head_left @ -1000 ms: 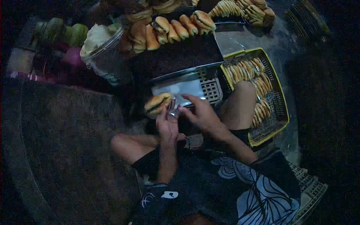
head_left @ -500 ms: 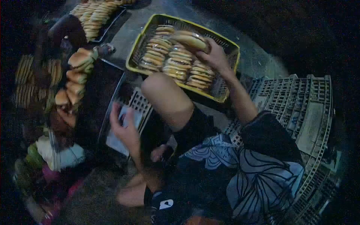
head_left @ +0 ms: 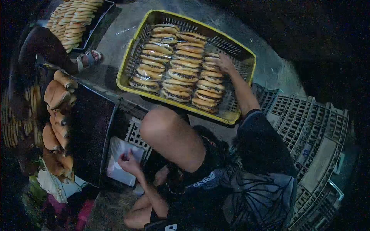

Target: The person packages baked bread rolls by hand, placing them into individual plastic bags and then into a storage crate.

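Observation:
My right hand (head_left: 226,64) is inside the yellow plastic crate (head_left: 127,57), at the far end of the right-hand row. Its fingers are around a wrapped filled bun (head_left: 211,58); their tips are partly hidden. Packed bread rolls with dark filling (head_left: 181,75), in clear wrapping, stand in three rows there. My left hand (head_left: 131,165) is over a stack of clear plastic bags (head_left: 120,173) beside my knee. Its fingers are bent, with visible tips apart, and nothing can be made out between them.
A dark tray (head_left: 90,127) at left carries unfilled rolls (head_left: 56,96) along its far side. Another tray of buns (head_left: 73,23) lies at top left, near another person's sandalled foot (head_left: 90,58). Grey plastic crates (head_left: 308,131) stand at right. My bent knee (head_left: 163,127) is close to the yellow crate.
My right hand has lowered the filled bun from above the crate into the right-hand row. My left hand has come down to the plastic bags. The view has shifted.

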A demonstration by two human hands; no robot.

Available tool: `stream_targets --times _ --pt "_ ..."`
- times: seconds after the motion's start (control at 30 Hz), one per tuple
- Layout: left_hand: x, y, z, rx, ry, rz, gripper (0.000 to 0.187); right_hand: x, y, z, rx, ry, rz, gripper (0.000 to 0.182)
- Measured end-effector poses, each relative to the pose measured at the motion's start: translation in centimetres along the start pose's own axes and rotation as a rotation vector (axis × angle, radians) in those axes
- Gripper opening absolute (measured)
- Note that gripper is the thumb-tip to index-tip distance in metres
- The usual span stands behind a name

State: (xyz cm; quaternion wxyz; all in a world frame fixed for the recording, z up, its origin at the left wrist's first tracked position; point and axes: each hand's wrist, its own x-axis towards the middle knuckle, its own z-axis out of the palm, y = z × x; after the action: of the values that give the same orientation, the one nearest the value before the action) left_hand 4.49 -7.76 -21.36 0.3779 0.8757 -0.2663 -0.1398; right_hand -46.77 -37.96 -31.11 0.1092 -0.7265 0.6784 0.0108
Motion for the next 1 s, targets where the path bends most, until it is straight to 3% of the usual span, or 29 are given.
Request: stream_targets --times 0.07,0.1,0.17,0.2,0.27,0.33,0.37,0.4,0.43,0.47,0.5,0.53,0.6,0.67,0.7,0.77,0.8,0.87,0.93,0.97,1.0 --pt "-0.3 2.6 0.5 0.322 0.032 0.074 0.051 -0.7 -0.6 -1.4 0.254 -0.166 0.061 0.060" --pt "-0.5 2.6 1.0 0.316 0.037 0.070 0.051 -0.8 1.7 2.8 0.110 0.013 -0.031 0.062" --pt "-0.6 2.3 1.4 0.442 0.079 0.226 0.042 -0.2 0.3 0.9 0.037 -0.072 0.062 0.064" --pt "-1.0 2.6 1.1 0.450 0.082 0.227 0.042 -0.6 -0.4 0.2 -0.036 -0.170 0.153 0.065" --pt "-1.1 3.7 0.7 0.352 -0.020 0.283 0.031 -1.3 -3.0 -2.8 -0.103 -0.082 0.170 0.065" --pt "-0.5 2.0 0.7 0.254 -0.086 0.178 0.026 -2.6 -8.1 -9.0 -0.159 -0.168 0.225 0.062" --pt "-0.6 2.2 0.4 0.162 -0.140 0.089 0.026 -3.6 -10.1 -10.6 0.098 -0.019 0.160 0.058" --pt "-1.3 3.0 0.4 0.304 -0.029 0.307 0.026 -4.9 -12.3 -12.1 0.361 0.119 0.072 0.055" --pt "-1.6 3.0 0.5 0.417 0.046 0.475 0.028 -7.2 -16.9 -17.7 0.771 0.092 -0.008 0.049" --pt "-1.6 4.1 0.1 0.333 -0.029 0.441 0.024 -8.6 -19.1 -18.6 0.872 0.163 -0.038 0.041" --pt "-1.6 5.7 -0.4 0.195 -0.134 0.125 0.019 -9.0 -20.3 -17.7 0.783 0.354 -0.210 0.037" --pt "-1.5 5.5 -0.5 0.237 -0.085 0.184 0.018 -11.4 -23.8 -20.2 1.081 0.285 -0.200 0.033" --pt "-1.1 4.6 -2.0 0.256 0.026 0.234 0.018 -12.7 -26.3 -18.5 0.942 0.228 -0.344 0.030" --pt "-0.7 4.7 -4.1 0.033 -0.179 0.148 0.021 -17.7 -31.2 -22.4 1.055 0.006 -0.464 0.029" --pt "-0.3 4.5 -5.0 0.013 -0.144 0.159 0.021 -19.6 -33.2 -23.7 0.925 -0.174 -0.489 0.032" --pt "-0.5 3.9 -6.7 -0.197 -0.213 0.163 0.026 -22.0 -37.1 -22.4 0.873 -0.635 -0.738 0.035" --pt "-1.1 5.3 -8.1 -0.206 -0.202 0.161 0.026 -22.5 -38.7 -18.0 0.813 -0.634 -0.935 0.038" --pt "-3.0 9.8 -11.5 -0.658 -0.498 -0.107 0.029 -24.4 -41.0 -16.6 0.740 -0.693 -1.014 0.039" --pt "-4.2 9.6 -12.5 -0.659 -0.491 -0.064 0.029 -25.3 -42.1 -15.2 0.639 -0.557 -1.093 0.037" --pt "-5.5 10.6 -14.2 -0.544 -0.479 0.003 0.027 -25.6 -41.7 -12.9 0.896 -0.484 -1.194 0.031" --pt "-6.2 10.9 -15.2 -0.433 -0.471 0.064 0.025 -26.4 -41.6 -14.6 0.886 -0.491 -1.198 0.031"
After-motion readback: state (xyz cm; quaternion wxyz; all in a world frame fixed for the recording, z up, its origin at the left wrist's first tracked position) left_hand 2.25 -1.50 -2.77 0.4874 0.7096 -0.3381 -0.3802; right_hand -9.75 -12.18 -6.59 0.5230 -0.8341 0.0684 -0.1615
